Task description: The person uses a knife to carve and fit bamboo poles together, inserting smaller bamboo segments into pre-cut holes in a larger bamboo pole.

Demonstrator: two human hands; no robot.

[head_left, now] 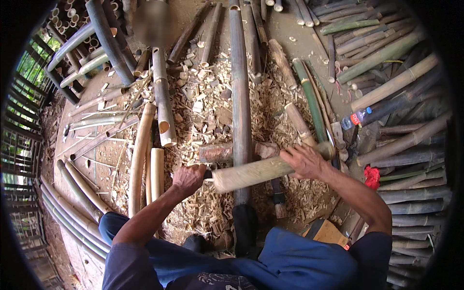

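My right hand point(306, 162) is closed over the right part of a thick, pale bamboo piece point(256, 174), which is slightly smeared by motion. The piece slants across in front of me, above a long dark bamboo pole point(240, 96). At its left end, my left hand point(189, 178) is wrapped round a tool with a dark handle point(208, 174). What kind of tool it is cannot be made out, since little of it shows beside the bamboo's end. Under the pole lies a short rough log point(216, 153).
Wood chips point(198, 106) cover the ground. Pale bamboo lengths point(141, 159) lie left, near a hollow bamboo tube point(164, 96). Stacked bamboo poles point(411, 193) line the right side, with a plastic bottle point(356, 118) and a red bag point(371, 178) there. A slatted fence point(19, 130) stands far left.
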